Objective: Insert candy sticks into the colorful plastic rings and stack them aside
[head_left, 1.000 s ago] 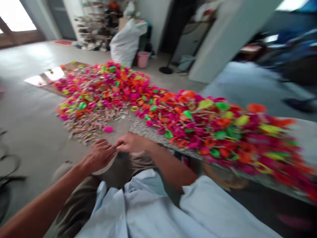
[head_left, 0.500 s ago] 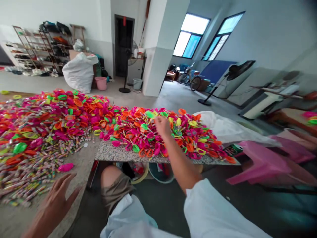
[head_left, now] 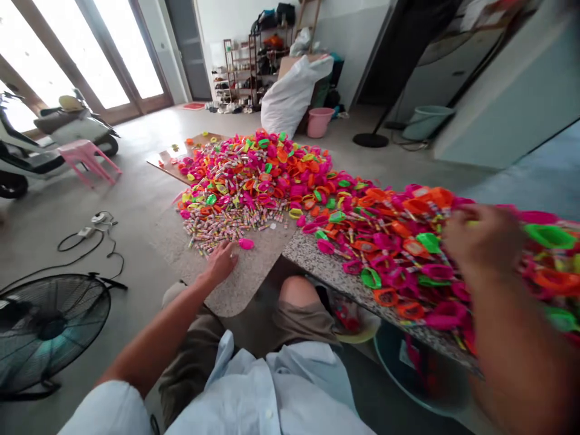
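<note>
The left grip (head_left: 222, 263) has moved up to the small sticks (head_left: 207, 231).

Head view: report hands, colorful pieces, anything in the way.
Left hand at small sticks, beside lone pink piece. Right hand at colorful pile, hold unclear. No obstruction seen at either hand.

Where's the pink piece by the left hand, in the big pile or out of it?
Out: the pink piece lies beside the left hand, with grey table showing between it and the pile.
</note>
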